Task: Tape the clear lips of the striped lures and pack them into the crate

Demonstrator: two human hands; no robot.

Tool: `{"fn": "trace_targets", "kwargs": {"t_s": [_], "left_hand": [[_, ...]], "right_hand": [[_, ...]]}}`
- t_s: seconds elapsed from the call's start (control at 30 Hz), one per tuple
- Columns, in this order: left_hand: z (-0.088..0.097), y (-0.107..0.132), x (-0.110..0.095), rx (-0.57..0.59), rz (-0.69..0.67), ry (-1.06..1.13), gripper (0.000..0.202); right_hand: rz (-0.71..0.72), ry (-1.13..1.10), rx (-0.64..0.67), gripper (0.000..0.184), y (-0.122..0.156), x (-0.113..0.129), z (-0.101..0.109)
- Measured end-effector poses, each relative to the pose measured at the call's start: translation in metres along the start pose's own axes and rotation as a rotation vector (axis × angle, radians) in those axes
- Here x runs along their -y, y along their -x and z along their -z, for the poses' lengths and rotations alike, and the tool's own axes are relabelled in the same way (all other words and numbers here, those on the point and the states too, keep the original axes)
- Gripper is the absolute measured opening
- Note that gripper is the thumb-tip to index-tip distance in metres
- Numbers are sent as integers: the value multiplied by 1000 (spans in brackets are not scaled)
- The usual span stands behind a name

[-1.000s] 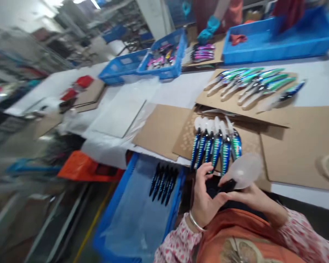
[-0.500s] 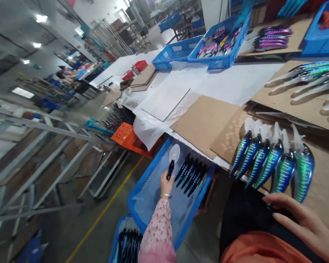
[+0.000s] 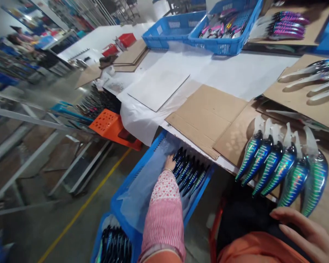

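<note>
My left hand (image 3: 170, 163) reaches down into a blue crate (image 3: 142, 166) lined with clear plastic. Its fingers are closed on a dark fishing lure (image 3: 177, 156) at the left end of a row; the fingertips are partly hidden. Several blue-green striped lures (image 3: 190, 175) lie side by side in that row. My right hand (image 3: 307, 230) is held near the table edge with fingers apart and nothing in them. Just beyond it, several shiny blue-green lures with whitish tails (image 3: 282, 171) lie fanned on cardboard, overhanging the edge.
Flat cardboard (image 3: 208, 117) and a white board (image 3: 159, 91) lie on the table. Blue baskets (image 3: 167, 33) stand at the back, one with pink lures. An orange crate (image 3: 112, 128) sits left of the table. Below is another crate of dark lures (image 3: 115, 244). Metal racks (image 3: 22, 168) stand at left.
My left hand has lowered the lure from above the crate to the left end of the row. My right hand stays by the table edge. The view has shifted.
</note>
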State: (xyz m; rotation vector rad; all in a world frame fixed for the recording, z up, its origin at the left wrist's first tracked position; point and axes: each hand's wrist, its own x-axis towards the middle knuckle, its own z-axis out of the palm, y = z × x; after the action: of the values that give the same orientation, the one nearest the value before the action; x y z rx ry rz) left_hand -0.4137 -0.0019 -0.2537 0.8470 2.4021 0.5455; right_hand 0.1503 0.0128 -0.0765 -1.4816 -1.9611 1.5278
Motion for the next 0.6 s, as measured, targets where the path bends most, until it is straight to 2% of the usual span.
{"fn": "trace_targets", "kwargs": {"t_s": [0.07,0.17,0.27,0.37,0.47,0.6], "left_hand": [[-3,9,5,-65,34,17,37],[-12,44,19,-251,184,25,42],[-33,92,37,-430,404,38,43],[-58,127,48,-494,535,91,37],[-74,141,50,-529,553,164,33],[-76,149,44,-601,481,256,33]], "right_hand": [[15,27,7,36,-4,12,-2],[25,39,0,35,-7,23,-3],[7,0,-9,34,-8,28,-5],[-11,-49,21,34,-10,33,-12],[-10,-63,76,32,-10,42,-20],[7,-97,117,31,-7,52,-30]]}}
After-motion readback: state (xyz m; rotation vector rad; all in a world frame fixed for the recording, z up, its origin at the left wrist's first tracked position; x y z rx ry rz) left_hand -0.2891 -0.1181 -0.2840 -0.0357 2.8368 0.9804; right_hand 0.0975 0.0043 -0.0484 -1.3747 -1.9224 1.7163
